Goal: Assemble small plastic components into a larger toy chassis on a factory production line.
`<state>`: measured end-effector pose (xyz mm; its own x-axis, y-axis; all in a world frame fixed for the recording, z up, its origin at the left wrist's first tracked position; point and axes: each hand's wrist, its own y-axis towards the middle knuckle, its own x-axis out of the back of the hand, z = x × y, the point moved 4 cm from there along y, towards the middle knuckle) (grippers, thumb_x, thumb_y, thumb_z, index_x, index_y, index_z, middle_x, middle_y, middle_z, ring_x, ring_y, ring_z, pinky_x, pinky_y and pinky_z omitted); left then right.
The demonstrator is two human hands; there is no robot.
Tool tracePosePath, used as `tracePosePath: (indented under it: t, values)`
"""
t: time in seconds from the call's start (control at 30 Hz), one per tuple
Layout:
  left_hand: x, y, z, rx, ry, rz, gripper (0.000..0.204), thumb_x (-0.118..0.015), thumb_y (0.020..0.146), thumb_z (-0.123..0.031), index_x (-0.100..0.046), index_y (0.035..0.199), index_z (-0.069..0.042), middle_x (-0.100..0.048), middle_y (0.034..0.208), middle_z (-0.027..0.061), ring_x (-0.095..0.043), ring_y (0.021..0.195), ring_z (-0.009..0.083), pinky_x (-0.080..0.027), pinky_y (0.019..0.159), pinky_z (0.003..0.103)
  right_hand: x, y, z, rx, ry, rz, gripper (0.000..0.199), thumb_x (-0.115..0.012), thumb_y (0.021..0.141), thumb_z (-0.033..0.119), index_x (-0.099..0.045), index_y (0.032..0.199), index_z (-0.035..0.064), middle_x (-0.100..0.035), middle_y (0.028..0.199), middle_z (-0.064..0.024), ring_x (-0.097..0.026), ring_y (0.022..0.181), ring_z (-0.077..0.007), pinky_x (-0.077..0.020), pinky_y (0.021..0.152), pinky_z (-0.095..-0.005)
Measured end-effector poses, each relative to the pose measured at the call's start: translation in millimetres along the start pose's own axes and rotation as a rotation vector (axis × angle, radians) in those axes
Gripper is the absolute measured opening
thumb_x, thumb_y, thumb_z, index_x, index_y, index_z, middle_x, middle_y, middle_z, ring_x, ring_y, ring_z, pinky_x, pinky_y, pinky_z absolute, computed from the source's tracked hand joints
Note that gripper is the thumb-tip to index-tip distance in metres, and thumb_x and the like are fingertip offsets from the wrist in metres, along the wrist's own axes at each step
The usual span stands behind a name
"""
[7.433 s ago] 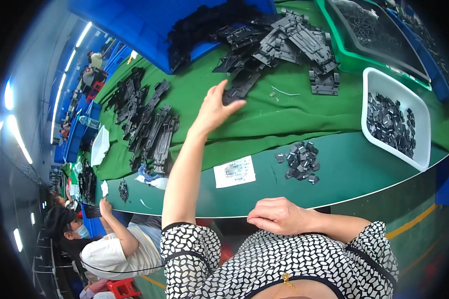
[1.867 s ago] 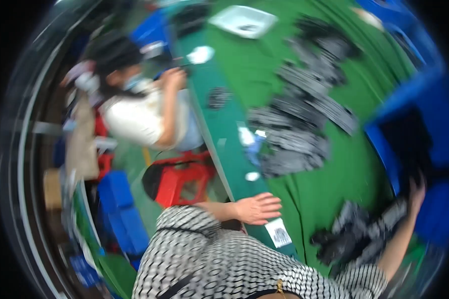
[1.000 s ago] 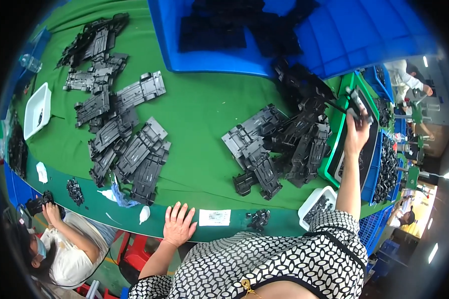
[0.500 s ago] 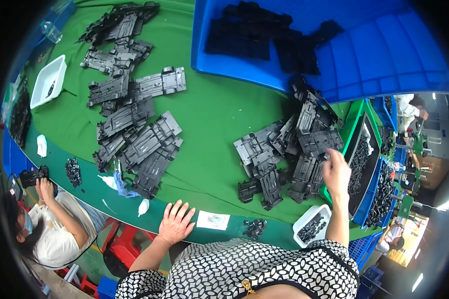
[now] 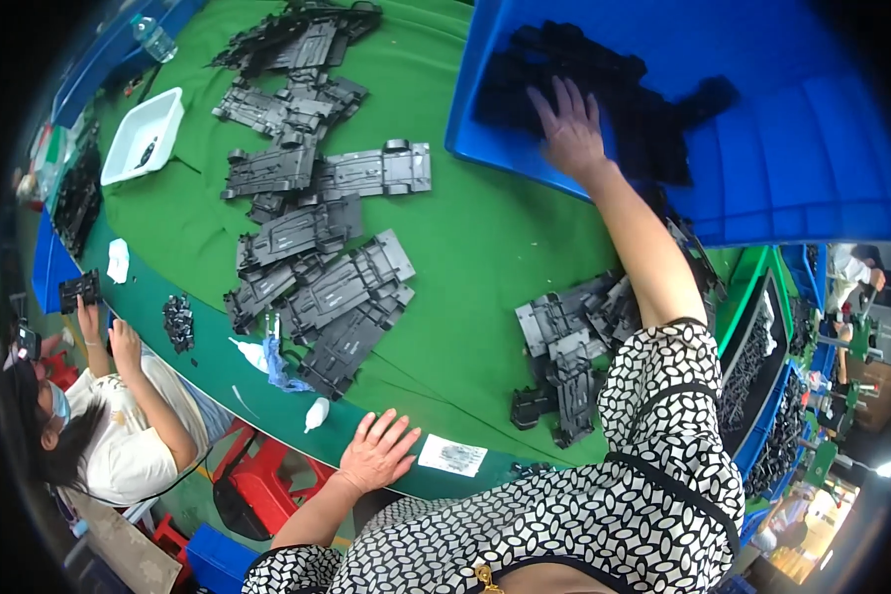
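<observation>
My right hand reaches over the near rim of a large blue bin, fingers spread, above or touching the dark plastic parts inside. Whether the fingertips touch a part I cannot tell. My left hand lies flat on the table's near edge, beside a printed paper slip. In front of my body, a pile of black plastic toy-car chassis lies on the green cloth, partly hidden by my right arm. Farther left, a long row of similar chassis overlaps across the cloth.
Left of my left hand are a small white bottle, a blue rag and small black parts. A white tray stands far left. A co-worker sits left, holding a black part. A green-rimmed crate holds screws or similar bits at right.
My right hand has left the chassis pile and moved up and away into the blue bin. My left hand stays on the table edge. The whole view has shifted right and down.
</observation>
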<state>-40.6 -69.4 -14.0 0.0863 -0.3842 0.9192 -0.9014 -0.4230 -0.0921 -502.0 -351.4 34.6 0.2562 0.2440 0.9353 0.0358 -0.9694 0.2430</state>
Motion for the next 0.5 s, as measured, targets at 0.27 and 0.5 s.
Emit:
tracePosePath:
  t: [0.27, 0.5]
  values:
    - [5.2, 3.7, 4.4, -0.008, 0.012, -0.028, 0.052, -0.064, 0.08, -0.041, -0.055, 0.128, -0.021, -0.047, 0.134, 0.0061, -0.035, 0.133, 0.0273, -0.023, 0.112, 0.048, -21.8, 60.4, 13.8, -0.071, -0.17, 0.272, 0.091, -0.064, 0.077, 0.022, -0.012, 0.152, 0.0223, -0.032, 0.149, -0.0174, -0.026, 0.14, -0.0336, -0.0161, 0.107, -0.0672]
    - [16.0, -8.4, 0.9, 0.014, -0.151, -0.067, 0.053, -0.058, 0.087, -0.033, -0.047, 0.135, -0.012, -0.046, 0.137, 0.009, -0.036, 0.134, 0.0265, -0.023, 0.112, 0.046, 0.7, 63.7, 18.9, 0.014, 0.044, 0.081, 0.039, -0.05, 0.085, 0.018, -0.056, 0.123, 0.012, -0.064, 0.11, -0.0182, -0.064, 0.093, -0.0356, -0.0503, 0.077, -0.0501]
